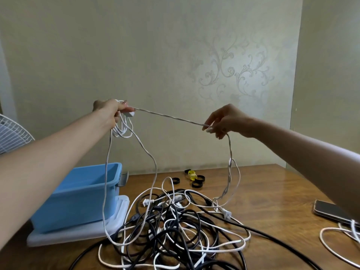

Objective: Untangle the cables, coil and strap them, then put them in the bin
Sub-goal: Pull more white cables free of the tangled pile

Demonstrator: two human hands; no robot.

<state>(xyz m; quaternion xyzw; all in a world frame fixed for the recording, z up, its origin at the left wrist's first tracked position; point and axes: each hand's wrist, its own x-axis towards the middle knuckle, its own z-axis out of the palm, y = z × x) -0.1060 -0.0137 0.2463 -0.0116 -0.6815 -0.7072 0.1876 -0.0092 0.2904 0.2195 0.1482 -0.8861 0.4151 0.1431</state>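
Wooden table (272, 191); white cable (167, 116) taut between left hand (109, 112) grip and right hand (226, 121) pinch.

Desk (272, 191): wood, varnished, glossy, grain visible. Bin (81, 193) at the desk's left edge: blue plastic, smooth, low sheen. Lid (78, 233) under it: translucent white plastic, ribbed rim. White cable (169, 116): smooth plastic sheath, looks like a twisted pair. Black cables (253, 229): smooth rubbery sheath, semi-matt. Black straps (195, 184) near the far edge: matt, material unclear. Yellow strap (191, 174): translucent, shiny. Phone (329, 211) at the right edge: glossy, reflective. Wallpaper (229, 75): matt, ornament faintly pearly.
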